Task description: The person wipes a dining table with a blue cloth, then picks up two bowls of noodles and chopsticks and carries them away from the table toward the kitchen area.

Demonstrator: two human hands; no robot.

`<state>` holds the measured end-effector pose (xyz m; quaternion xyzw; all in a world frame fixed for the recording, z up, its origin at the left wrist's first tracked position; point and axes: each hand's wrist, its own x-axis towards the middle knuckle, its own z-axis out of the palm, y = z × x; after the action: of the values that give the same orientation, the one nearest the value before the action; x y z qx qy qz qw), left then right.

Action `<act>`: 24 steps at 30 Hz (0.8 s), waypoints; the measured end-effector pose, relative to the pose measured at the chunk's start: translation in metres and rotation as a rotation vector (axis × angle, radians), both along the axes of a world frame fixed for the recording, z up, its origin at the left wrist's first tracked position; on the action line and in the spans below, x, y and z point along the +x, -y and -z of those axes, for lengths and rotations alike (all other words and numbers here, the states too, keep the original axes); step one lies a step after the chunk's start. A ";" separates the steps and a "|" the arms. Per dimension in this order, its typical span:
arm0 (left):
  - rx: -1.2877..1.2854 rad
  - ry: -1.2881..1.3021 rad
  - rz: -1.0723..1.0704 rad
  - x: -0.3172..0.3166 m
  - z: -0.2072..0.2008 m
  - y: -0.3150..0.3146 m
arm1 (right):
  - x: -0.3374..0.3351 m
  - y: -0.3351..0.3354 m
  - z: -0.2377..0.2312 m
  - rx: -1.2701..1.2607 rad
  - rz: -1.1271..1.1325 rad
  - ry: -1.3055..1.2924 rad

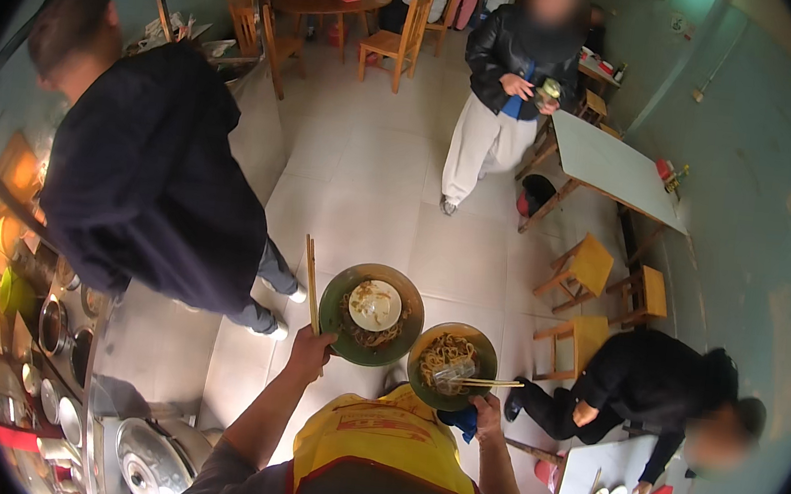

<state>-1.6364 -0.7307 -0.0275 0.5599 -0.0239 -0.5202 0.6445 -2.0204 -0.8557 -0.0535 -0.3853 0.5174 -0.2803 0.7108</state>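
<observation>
My left hand [310, 350] is closed on the rim of a large green bowl [400, 344], with a pair of wooden chopsticks [312, 282] standing up beside it in the same grip. A small white dish [376, 306] with food scraps sits inside that bowl on leftover noodles. My right hand [487, 417] grips a second, smaller green bowl [489, 353] from its near right side. Noodles [447, 354], a crumpled clear wrapper [451, 376] and a pair of light chopsticks [494, 383] lie in it. A blue cloth [462, 421] hangs beside the right hand.
A person in dark clothes [149, 163] stands close at left by the kitchen counter with pots [55, 325]. Another person [504, 85] faces me ahead. At right, someone sits at a white table [596, 490] near wooden stools [578, 271]. A lidded pot [151, 462] stands at lower left.
</observation>
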 end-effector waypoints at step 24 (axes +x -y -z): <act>-0.008 0.080 -0.137 0.440 0.079 0.555 | 0.463 0.556 0.095 0.048 -0.101 -0.131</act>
<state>-1.1962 -1.2861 -0.1065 0.5780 -0.0131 -0.4520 0.6793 -1.5576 -1.4116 -0.1488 -0.4113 0.5493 -0.2058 0.6977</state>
